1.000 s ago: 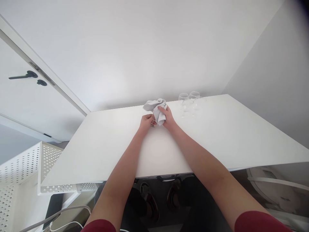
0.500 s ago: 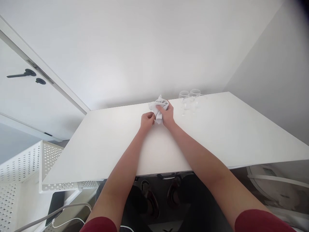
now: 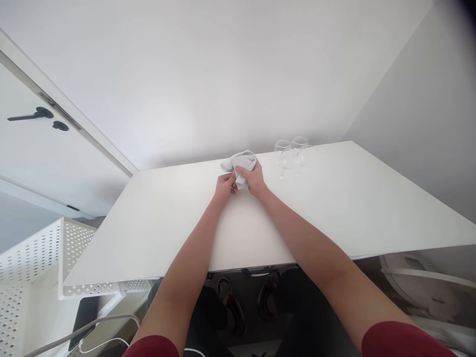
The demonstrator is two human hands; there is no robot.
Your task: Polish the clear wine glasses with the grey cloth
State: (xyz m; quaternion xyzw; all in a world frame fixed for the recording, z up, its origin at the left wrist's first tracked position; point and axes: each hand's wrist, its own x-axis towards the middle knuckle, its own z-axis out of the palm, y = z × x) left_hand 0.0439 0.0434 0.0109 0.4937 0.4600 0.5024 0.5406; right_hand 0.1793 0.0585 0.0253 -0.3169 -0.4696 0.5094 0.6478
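Note:
My right hand (image 3: pixel 253 177) is closed around a crumpled light-grey cloth (image 3: pixel 244 162), its thumb pressed on the near side. Close against it, my left hand (image 3: pixel 224 184) pinches what looks like the clear foot of a stemmed glass (image 3: pixel 234 188). The cloth covers the rest of that glass. Both hands are just above the white tabletop (image 3: pixel 178 213), toward its back edge. To their right stand several clear stemmed glasses (image 3: pixel 289 157) in a cluster.
A white wall (image 3: pixel 208 74) rises behind the table. On the left are a door with a black handle (image 3: pixel 31 115) and a white perforated rack (image 3: pixel 74 243) with cables below. A round pale appliance (image 3: pixel 427 287) sits under the right side.
The cloth has turned and been reshaped in my right hand, one flap now stretching left. My left hand has shifted slightly, and more of the shiny glass edge shows under its fingers.

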